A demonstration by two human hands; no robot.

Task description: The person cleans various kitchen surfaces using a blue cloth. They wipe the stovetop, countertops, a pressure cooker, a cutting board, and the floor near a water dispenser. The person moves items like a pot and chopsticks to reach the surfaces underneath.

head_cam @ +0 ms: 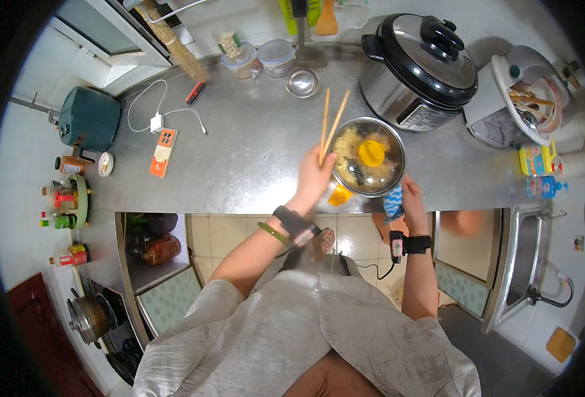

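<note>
A small pot with a glass lid (pixel 369 181) and a yellow lid knob (pixel 372 153) stands near the counter's front edge. Noodle-like food shows through the glass. My left hand (pixel 316 171), at the pot's left side, holds a pair of wooden chopsticks (pixel 333 121) pointing away from me. A yellow handle (pixel 340 195) sticks out below the pot, close to that hand. At the pot's lower right, my right hand (pixel 412 198) grips a blue-and-white patterned cloth (pixel 393 202); whether the cloth covers a handle is hidden.
An electric pressure cooker (pixel 419 74) stands behind the pot at right, beside a utensil container (pixel 501 109). A steel ladle (pixel 302 82) and lidded containers (pixel 276 57) lie at the back. A power strip (pixel 163 153) with cables is at left; a sink (pixel 523 258) is at right.
</note>
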